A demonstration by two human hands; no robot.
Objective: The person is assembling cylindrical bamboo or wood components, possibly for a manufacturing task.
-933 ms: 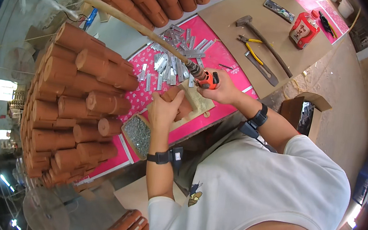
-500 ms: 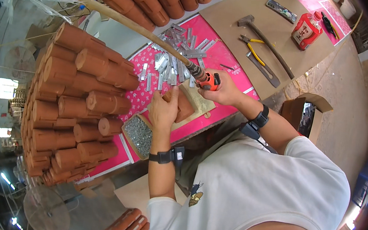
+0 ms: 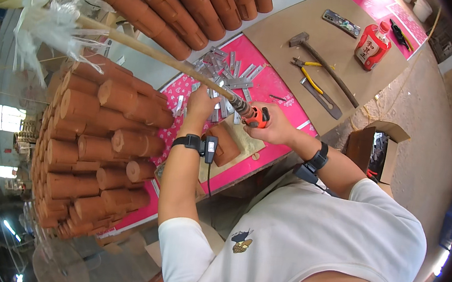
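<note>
At the pink worktop [image 3: 273, 79], the left hand [image 3: 202, 105] is over metal strips [image 3: 241, 82], best taken singly; its grip I cannot tell. The right hand [image 3: 275, 125] clasps a red-and-black tool [image 3: 257, 117] near the brown block [image 3: 225, 144].

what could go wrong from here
The left hand might get nicked on the loose silvery metal strips. The left forearm could bump the stacked reddish-brown cylinders beside it. The brown block, gripped by neither hand, might shift if the orange-and-black tool in the right hand pressed it.
</note>
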